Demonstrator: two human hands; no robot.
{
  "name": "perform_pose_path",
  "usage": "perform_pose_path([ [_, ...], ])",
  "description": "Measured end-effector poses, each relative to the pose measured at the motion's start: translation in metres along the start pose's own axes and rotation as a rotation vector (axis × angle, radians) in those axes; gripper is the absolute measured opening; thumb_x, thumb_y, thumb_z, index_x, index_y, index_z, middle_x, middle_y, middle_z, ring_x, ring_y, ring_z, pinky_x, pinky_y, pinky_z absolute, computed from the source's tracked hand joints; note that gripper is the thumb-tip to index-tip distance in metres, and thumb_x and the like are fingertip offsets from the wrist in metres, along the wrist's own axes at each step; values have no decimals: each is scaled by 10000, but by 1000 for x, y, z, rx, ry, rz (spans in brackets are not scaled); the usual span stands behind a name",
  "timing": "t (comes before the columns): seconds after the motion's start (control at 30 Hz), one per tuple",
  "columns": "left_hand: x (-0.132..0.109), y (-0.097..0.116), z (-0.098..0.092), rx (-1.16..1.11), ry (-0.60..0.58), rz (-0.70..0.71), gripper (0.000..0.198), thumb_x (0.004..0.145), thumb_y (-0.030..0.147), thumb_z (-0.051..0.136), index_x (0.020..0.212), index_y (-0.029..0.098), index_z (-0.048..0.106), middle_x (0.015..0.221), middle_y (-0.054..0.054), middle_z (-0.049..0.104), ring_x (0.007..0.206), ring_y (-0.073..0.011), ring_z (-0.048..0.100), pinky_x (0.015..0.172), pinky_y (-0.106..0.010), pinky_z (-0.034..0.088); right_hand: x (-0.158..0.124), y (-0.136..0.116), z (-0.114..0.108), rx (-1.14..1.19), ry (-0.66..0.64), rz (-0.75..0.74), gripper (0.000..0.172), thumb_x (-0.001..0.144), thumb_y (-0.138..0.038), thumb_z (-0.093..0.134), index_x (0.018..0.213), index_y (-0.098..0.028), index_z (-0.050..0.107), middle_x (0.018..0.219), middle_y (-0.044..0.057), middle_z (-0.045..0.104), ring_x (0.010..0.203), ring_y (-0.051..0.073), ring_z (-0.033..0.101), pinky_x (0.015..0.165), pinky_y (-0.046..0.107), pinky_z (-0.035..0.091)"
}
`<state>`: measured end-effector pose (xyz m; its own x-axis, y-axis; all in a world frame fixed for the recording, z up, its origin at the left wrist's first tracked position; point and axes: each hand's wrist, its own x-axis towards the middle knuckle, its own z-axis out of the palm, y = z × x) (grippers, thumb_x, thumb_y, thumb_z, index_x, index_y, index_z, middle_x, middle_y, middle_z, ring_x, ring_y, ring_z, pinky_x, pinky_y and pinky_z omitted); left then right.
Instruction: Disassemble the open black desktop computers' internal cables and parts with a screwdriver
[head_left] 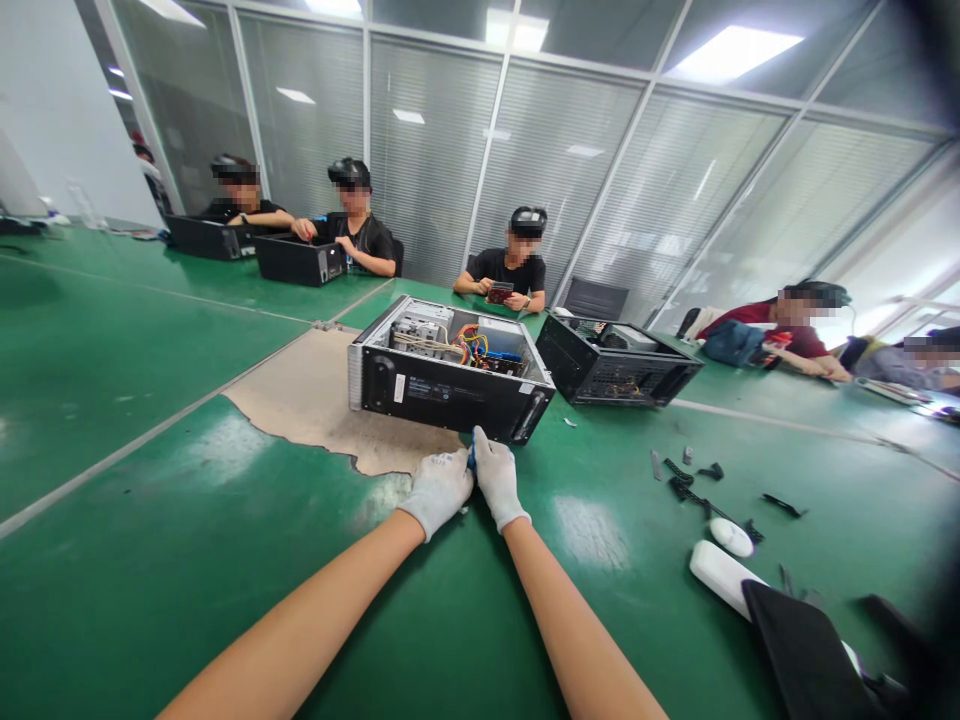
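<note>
My left hand (pixel 441 487), in a white glove, is closed, with its fingertips meeting my right hand. The white-gloved right hand (pixel 496 474) is closed too, one finger pointing up. A small blue object (pixel 472 458) shows between them, pinched at least by the right hand; its kind is mostly hidden. Just beyond both hands lies a black desktop computer case (pixel 450 395) on its side with its top face open. Inside it I see colored cables (pixel 472 345), a silver drive cage (pixel 424 325) and blue parts.
A second open black case (pixel 619 365) stands to the right. Black brackets (pixel 682 490), a white oval object (pixel 730 537), a white bar (pixel 724 575) and a black flat piece (pixel 806 650) lie on the green table (pixel 337 620). Several people work around the table's far side.
</note>
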<state>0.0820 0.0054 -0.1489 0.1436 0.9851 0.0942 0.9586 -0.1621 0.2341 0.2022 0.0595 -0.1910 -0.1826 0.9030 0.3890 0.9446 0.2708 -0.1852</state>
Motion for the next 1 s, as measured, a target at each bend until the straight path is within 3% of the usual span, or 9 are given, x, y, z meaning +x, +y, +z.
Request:
perform_pose_path([
  [0.73, -1, 2, -6, -7, -32, -7, 284, 1000, 228, 415, 1153, 141, 638, 1063, -153, 751, 1002, -299, 731, 871, -419, 563, 0, -1, -1, -16, -7, -2, 490, 946, -115, 445, 1407, -108, 610, 945, 123, 725, 775, 178, 584, 702, 262, 369],
  [1.0, -1, 0, 0, -2, 0, 8, 276, 1000, 236, 417, 1129, 135, 640, 1041, -157, 748, 990, -307, 730, 858, -422, 562, -1, -2, -1, 1, -8, 8, 489, 935, -107, 460, 1396, -110, 621, 961, 129, 727, 802, 193, 599, 733, 273, 384],
])
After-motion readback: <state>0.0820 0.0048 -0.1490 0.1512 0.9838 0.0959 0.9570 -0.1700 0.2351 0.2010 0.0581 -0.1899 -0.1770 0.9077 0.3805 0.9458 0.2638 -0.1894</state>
